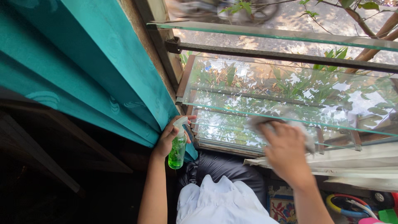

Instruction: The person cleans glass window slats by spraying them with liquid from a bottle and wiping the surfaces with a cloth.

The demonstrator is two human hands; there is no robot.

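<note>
left hand point(168, 139): you grip the green spray bottle point(178, 148) upright beside the teal curtain point(83, 62), parked clear.
right hand point(285, 151): clenched on grey cloth point(259, 121), pressed flat against glass slat point(248, 118).

Sitting on the black leather cushion point(226, 168) below the window: a crumpled white cloth point(219, 203), spreading over its near edge. Lying beside it, on the patterned mat point(282, 207): folded cream curtain fabric point(352, 161) and, farther right, a coloured ring toy point(344, 205).
</note>
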